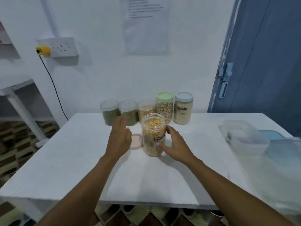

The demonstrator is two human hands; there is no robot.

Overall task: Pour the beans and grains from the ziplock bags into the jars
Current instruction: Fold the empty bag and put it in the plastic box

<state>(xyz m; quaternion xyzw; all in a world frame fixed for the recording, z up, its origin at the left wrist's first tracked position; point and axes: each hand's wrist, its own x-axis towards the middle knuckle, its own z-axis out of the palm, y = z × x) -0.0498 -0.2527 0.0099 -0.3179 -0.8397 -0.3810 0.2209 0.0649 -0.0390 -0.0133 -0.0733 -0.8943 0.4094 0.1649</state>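
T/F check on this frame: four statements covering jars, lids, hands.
1. The front jar has no lid on. True.
2. The green-lidded jar ends the back row on the right. False: the blue-lidded jar does, and the green-lidded one stands just left of it.
3. A pink lid lies on the table left of the front jar. True.
4. The left hand grips the front jar. False: the right hand holds it, and the left hovers open beside it.

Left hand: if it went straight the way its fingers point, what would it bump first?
Probably the green-filled jar second from left in the back row. The left hand is open, its fingers pointing forward at it. Depth is unclear, so the gap cannot be judged.
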